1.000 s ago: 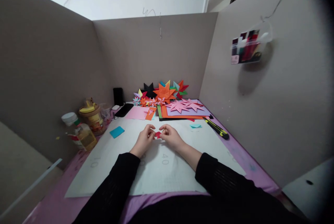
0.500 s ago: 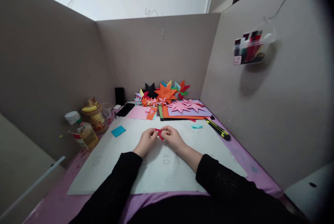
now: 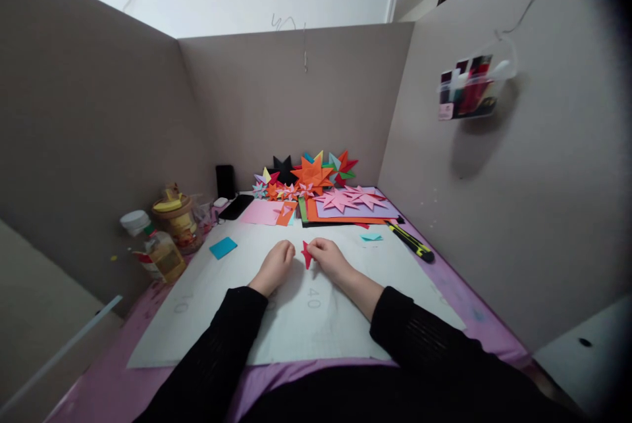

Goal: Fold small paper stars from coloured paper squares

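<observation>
A small folded red paper piece (image 3: 307,255) stands on edge over the white cutting mat (image 3: 296,318), pinched in my right hand (image 3: 330,260). My left hand (image 3: 276,265) rests on the mat just left of the piece, fingers curled, a small gap between it and the paper. Whether anything is in it I cannot tell. Both arms wear black sleeves.
Folded paper stars (image 3: 312,174) and coloured sheets (image 3: 355,211) pile at the back. A yellow-black utility knife (image 3: 411,243) lies right. A blue paper square (image 3: 222,247), a light blue scrap (image 3: 370,237), bottles and a jar (image 3: 172,222) and a phone (image 3: 236,206) sit left. Cardboard walls enclose three sides.
Both hands pinched the red piece before. Now my left hand has let go and drawn slightly left, and the piece has turned upright in my right hand.
</observation>
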Demonstrator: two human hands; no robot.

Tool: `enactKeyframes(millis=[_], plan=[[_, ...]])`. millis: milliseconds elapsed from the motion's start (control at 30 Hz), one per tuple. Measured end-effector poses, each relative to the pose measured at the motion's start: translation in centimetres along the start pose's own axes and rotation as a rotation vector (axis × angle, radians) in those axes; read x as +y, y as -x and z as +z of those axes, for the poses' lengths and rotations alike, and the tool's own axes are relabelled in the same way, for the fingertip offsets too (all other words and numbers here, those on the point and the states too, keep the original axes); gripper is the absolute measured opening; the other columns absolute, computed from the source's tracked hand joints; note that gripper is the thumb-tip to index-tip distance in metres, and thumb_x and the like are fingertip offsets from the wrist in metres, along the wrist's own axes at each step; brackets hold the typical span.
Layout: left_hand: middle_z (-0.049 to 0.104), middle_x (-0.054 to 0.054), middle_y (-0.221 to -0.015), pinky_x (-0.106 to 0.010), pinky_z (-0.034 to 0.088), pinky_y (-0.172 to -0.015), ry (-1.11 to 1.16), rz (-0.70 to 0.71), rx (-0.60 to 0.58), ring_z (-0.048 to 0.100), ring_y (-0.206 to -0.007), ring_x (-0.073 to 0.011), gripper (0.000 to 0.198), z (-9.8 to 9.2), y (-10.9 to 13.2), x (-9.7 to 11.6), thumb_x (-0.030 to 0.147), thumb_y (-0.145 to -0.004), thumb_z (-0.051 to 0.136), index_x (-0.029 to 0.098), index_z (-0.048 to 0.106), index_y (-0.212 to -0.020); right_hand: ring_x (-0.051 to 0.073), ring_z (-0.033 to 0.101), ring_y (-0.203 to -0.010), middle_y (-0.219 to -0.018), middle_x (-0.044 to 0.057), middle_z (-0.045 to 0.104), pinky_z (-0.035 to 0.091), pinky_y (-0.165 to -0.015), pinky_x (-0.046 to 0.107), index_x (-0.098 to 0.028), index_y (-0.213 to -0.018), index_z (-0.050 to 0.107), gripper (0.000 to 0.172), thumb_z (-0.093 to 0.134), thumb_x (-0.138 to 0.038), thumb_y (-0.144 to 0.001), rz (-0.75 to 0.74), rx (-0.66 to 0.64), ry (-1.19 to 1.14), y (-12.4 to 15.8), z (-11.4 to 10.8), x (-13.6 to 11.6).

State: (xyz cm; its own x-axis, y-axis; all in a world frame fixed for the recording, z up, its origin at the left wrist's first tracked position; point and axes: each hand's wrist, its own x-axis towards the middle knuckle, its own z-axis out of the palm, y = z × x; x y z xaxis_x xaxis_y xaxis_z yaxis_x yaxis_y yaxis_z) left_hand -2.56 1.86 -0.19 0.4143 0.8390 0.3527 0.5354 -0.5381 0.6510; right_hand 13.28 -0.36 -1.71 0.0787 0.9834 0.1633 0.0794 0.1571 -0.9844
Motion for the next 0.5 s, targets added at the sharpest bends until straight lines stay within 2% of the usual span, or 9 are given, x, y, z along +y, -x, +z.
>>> enactKeyframes(millis=[67, 167, 267, 367, 433, 500], plan=[[0.053, -0.001, -0.065, -0.026, 0.037, -0.061, 0.106, -0.048, 0.011, 0.049, -0.062, -0.0146, 0.027, -0.1, 0.0, 0.1, 0.031, -0.084, 0.034, 0.017, 0.051, -0.069, 0.009, 0.039, -0.048, -0.050, -0.005, 0.046, 0.031, -0.049, 0.022, -0.016, -0.058, 0.053, 0.019, 0.056, -0.030, -0.070, -0.004, 0.032, -0.007, -0.1, 0.0, 0.0], [0.057, -0.001, -0.069, -0.024, 0.037, -0.056, 0.265, -0.084, -0.070, 0.050, -0.061, -0.0131, 0.026, 0.2, 0.3, 0.6, 0.036, -0.082, 0.041, 0.016, 0.055, -0.076, 0.009, 0.039, -0.048, -0.051, -0.004, 0.047, 0.031, -0.048, 0.022, -0.016, -0.059, 0.053, 0.021, 0.059, -0.033, -0.069, -0.020, 0.029, -0.036, 0.0, 0.2, -0.1], [0.055, 0.000, -0.063, -0.023, 0.034, -0.053, 0.224, -0.074, -0.105, 0.047, -0.057, -0.0122, 0.025, 0.6, 0.6, 0.9, 0.037, -0.078, 0.048, 0.014, 0.056, -0.070, 0.008, 0.037, -0.045, -0.050, -0.005, 0.046, 0.028, -0.045, 0.021, -0.016, -0.064, 0.054, 0.022, 0.057, -0.036, -0.072, 0.014, -0.032, -0.087, 0.5, 0.8, -0.3], [0.052, 0.001, -0.059, -0.023, 0.031, -0.052, 0.165, -0.069, -0.097, 0.044, -0.055, -0.0117, 0.027, 0.6, 0.8, 0.7, 0.037, -0.078, 0.046, 0.014, 0.055, -0.066, 0.008, 0.037, -0.046, -0.051, -0.005, 0.046, 0.028, -0.045, 0.020, -0.016, -0.066, 0.054, 0.021, 0.059, -0.036, -0.071, -0.006, -0.093, -0.081, 0.6, 0.8, -0.4], [0.051, 0.002, -0.058, -0.022, 0.031, -0.052, 0.152, -0.066, -0.103, 0.043, -0.055, -0.0114, 0.028, 0.4, 0.8, 0.4, 0.037, -0.079, 0.044, 0.015, 0.054, -0.065, 0.007, 0.037, -0.046, -0.050, -0.005, 0.045, 0.028, -0.045, 0.020, -0.016, -0.062, 0.053, 0.023, 0.060, -0.036, -0.069, -0.039, -0.080, -0.068, -0.1, 0.3, -0.5], [0.052, 0.002, -0.058, -0.022, 0.032, -0.053, 0.142, -0.062, -0.103, 0.044, -0.056, -0.0114, 0.027, 0.0, 0.7, 0.2, 0.035, -0.080, 0.042, 0.015, 0.054, -0.065, 0.007, 0.034, -0.042, -0.046, -0.006, 0.042, 0.026, -0.042, 0.020, -0.017, -0.060, 0.050, 0.026, 0.057, -0.039, -0.070, -0.029, -0.009, -0.096, -1.6, -0.4, -0.6]])
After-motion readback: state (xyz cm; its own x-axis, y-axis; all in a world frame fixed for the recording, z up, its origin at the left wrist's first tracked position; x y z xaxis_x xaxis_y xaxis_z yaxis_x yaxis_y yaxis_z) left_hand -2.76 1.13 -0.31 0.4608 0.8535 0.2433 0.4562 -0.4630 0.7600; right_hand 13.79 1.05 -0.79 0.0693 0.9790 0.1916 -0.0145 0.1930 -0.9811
